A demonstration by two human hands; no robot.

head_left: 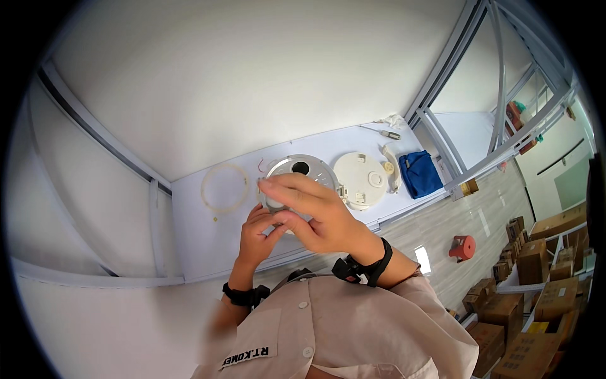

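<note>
A silver round disc [324, 174] with a dark round hole lies on the white table before me; it looks like an appliance lid. My left hand [255, 238] is closed at its near left edge, fingers partly hidden behind the rim. Across the disc reaches my right hand [325, 218], fingers stretched out and thumb apart, its thumb tip close to the left hand. A small pale rounded part [275, 203] shows between the right thumb and fingers; I cannot tell if it is gripped. Just right of the disc rests a white round plastic cover [356, 180].
A thin pale ring [203, 189] lies at the left of the table [189, 243]. A screwdriver [390, 134], a curved white part [392, 165] and a blue cloth pouch [419, 174] sit at the right. Metal frame posts flank the table. Beyond are a red stool [463, 247] and cardboard boxes [502, 312].
</note>
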